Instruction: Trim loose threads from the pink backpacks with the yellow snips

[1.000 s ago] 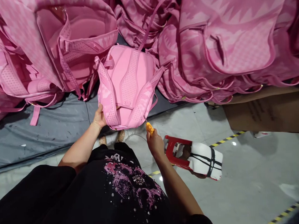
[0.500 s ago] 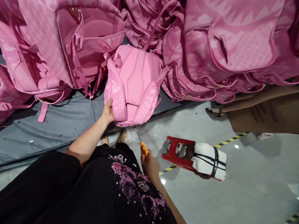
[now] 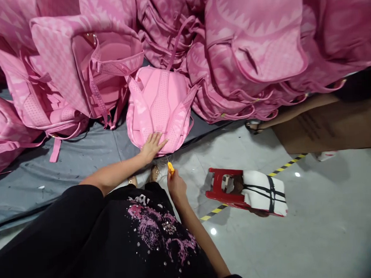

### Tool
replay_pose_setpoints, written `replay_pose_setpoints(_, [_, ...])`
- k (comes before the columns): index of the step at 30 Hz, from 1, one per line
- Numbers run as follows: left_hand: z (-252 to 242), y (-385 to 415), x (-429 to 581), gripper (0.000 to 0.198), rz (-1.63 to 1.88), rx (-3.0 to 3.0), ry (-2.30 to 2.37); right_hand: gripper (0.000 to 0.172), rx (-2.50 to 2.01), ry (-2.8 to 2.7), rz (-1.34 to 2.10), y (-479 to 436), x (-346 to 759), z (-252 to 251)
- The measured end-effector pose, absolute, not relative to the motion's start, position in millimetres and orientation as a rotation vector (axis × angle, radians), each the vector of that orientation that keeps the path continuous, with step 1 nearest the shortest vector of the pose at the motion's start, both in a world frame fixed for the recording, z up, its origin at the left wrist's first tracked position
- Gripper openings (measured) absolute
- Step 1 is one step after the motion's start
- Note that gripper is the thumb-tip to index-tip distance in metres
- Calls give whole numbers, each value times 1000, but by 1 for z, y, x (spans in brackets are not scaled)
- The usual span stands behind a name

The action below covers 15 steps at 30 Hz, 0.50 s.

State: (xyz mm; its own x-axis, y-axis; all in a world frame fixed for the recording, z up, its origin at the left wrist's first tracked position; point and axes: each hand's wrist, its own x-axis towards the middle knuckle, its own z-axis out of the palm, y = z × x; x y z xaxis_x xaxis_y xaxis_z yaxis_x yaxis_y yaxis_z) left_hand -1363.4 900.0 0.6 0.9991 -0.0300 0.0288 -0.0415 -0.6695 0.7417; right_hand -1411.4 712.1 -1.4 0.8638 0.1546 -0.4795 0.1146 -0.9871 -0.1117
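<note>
A pink backpack [image 3: 159, 105] lies back side up on the grey cover, its straps towards me. My left hand [image 3: 152, 148] rests with fingers spread on its near lower end. In my right hand [image 3: 177, 186] is a tool with an orange-yellow handle [image 3: 171, 169]. A thin metal tip points from it at the backpack's near edge, close to my left fingers. The tip is too fine to show what kind of tool it is, and I cannot tell whether it touches the fabric.
More pink backpacks [image 3: 255, 40] are piled behind and on both sides. The grey cover [image 3: 90, 156] ends at the floor. A red stool [image 3: 227, 188] with a strapped white cushion [image 3: 264, 191] stands at right. Beyond it are a cardboard box [image 3: 324, 127] and another person's foot [image 3: 253, 126].
My left hand has moved from the backpack's left side onto its near lower end, fingers spreading flat. My right hand has brought the tool up closer to the near edge.
</note>
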Motion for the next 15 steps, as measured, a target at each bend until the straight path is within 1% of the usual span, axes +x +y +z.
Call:
replay_pose_setpoints(3, [-3, 906, -1340, 68, 24, 2240, 45, 36, -2892, -180, 742, 711, -1412, 2])
replay_pose_setpoints(6, [24, 909, -1325, 65, 171, 1973, 271, 34, -2823, -163, 633, 705, -1416, 15])
replay_pose_setpoints(9, [68, 904, -1329, 51, 389, 1711, 492, 33, -2739, -168, 429, 696, -1421, 41])
replay_pose_setpoints(11, [92, 899, -1339, 40, 539, 1558, 538, 31, -2682, -276, 258, 691, -1426, 62])
replay_pose_setpoints(13, [101, 893, -1348, 26, 608, 1358, 588, 31, -2657, -412, 139, 688, -1429, 79])
replay_pose_setpoints(15, [96, 883, -1356, 14, 558, 1128, 716, 31, -2663, -520, 129, 685, -1431, 86])
